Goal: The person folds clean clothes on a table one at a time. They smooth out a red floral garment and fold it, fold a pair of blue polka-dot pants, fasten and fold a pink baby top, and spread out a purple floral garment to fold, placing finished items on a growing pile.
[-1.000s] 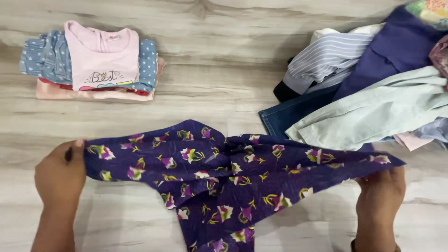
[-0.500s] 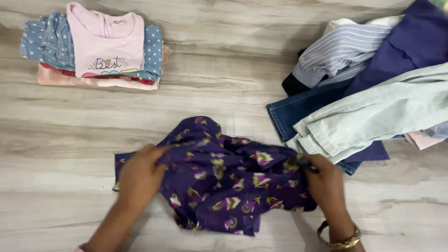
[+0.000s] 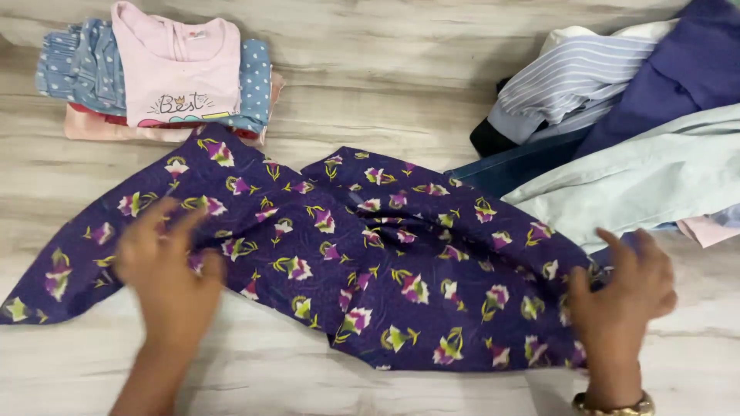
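Head view: a person looks straight down at two bare hands working on a wood-grain tabletop (image 3: pixel 370 85).
Cloth: a purple flowered cloth (image 3: pixel 370 254) lies spread across the middle of the tabletop, rumpled at its centre, one pointed corner reaching far to the left edge of the picture.
Left hand: the left hand (image 3: pixel 166 270) rests flat on the left part of the cloth, fingers spread and blurred; it grips nothing, palm down as if pressing the fabric flat.
Right hand: the right hand (image 3: pixel 620 296) sits at the cloth's right edge, fingers loosely curled over the fabric; whether it pinches the hem I cannot tell.
Wrist: a gold bracelet (image 3: pixel 613 404) shows at the bottom edge on the right wrist.
Folded stack: a neat pile (image 3: pixel 162 85) sits at the top left, a pink shirt on top over blue dotted pieces; the cloth's upper corner touches its front edge.
Loose heap: an unfolded heap of clothes (image 3: pixel 624 131) fills the top right, with a striped shirt, dark jeans, a pale green piece and a deep blue one; the cloth's right part lies just beside it, perhaps overlapping the jeans.
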